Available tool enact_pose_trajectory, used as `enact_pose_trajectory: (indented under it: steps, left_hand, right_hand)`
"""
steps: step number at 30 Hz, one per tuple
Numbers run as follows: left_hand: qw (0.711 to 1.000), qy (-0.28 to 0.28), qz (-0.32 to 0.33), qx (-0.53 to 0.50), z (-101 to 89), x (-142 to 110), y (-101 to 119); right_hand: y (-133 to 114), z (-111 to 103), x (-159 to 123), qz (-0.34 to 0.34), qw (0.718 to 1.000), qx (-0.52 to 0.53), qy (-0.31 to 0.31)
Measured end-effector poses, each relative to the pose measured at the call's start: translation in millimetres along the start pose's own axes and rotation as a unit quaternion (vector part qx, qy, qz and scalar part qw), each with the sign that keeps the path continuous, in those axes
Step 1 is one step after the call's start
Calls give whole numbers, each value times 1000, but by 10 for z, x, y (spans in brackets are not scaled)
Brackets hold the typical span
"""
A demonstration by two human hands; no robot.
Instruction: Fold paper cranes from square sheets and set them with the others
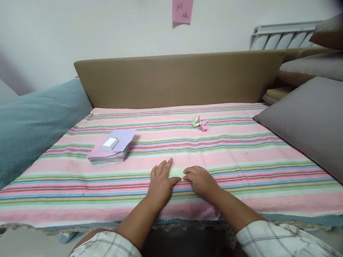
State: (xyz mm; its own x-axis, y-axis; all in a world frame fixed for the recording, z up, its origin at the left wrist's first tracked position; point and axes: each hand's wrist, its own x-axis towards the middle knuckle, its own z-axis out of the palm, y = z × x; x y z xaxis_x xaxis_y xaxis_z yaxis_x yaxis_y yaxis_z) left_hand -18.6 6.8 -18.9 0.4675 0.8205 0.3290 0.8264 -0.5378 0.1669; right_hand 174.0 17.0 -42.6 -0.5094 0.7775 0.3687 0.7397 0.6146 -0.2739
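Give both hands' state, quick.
Left hand: open, spread at the paper.
Right hand: partly curled at the paper's right end; can't tell whether it's pinching.

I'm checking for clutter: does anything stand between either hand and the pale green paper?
Nothing visible does: the left hand and right hand are both at the pale green paper. The paper stack, with a white plug adapter on top, sits off to the left; the folded paper pieces lie farther back.
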Motion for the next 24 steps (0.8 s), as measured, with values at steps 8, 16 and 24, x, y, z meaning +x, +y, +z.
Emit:
enact_pose_trajectory:
  steps: [8, 16, 24]
  left_hand:
    - [999, 2, -23, 36, -120, -126, -63]
    - [999, 22, -21, 45, -269, -148, -123]
    - [993, -22, 113, 13, -88, -143, 120]
  right_hand:
    - [-5, -15, -4, 5, 1000, 14, 0]
    - [16, -14, -16, -5, 1000, 28, 9]
    - [29, -36, -9, -11, 998, 54, 8]
